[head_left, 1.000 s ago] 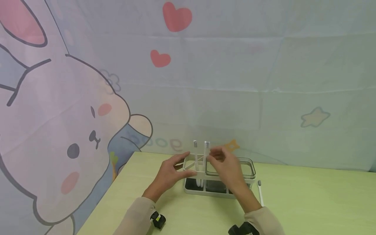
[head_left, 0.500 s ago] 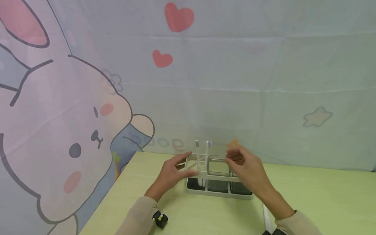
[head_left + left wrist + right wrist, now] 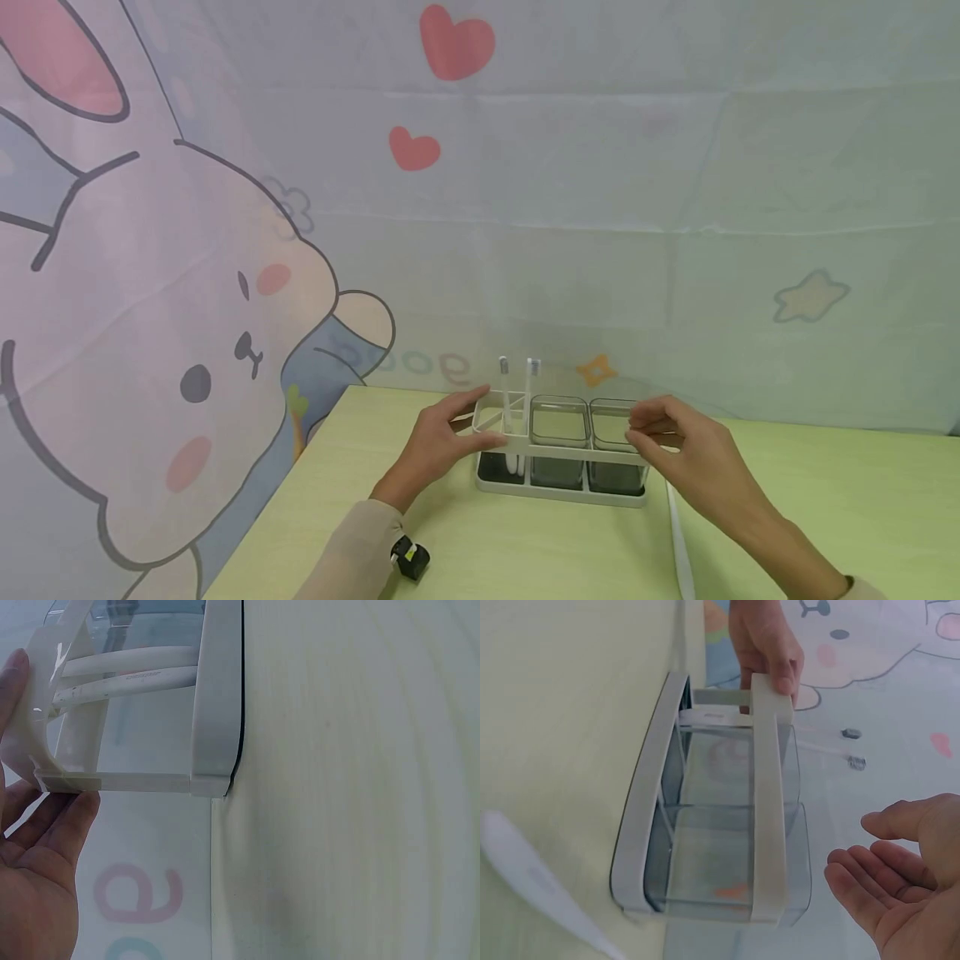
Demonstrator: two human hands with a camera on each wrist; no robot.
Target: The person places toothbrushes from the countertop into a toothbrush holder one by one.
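A white toothbrush holder (image 3: 581, 454) with a dark base stands on the table; two clear cups (image 3: 558, 473) fill its middle and right places. In its left compartment stand two white toothbrushes (image 3: 506, 387), heads up. My left hand (image 3: 442, 437) grips the left end of the upper frame, thumb at the front and fingers behind. My right hand (image 3: 701, 462), holding nothing, hovers beside the right cup with fingers loosely bent. The right wrist view shows that hand (image 3: 907, 870) apart from the cups, palm visible. Another white toothbrush (image 3: 678, 542) lies to the right of the holder.
The pale yellow-green table (image 3: 840, 508) reaches back to a hanging cloth (image 3: 585, 192) printed with a rabbit and hearts. A black wrist device (image 3: 410, 558) sits at the left sleeve.
My right hand has moved away from the upright toothbrushes to the right, past the cups, and now uncovers both of them. My left hand keeps its grip on the holder.
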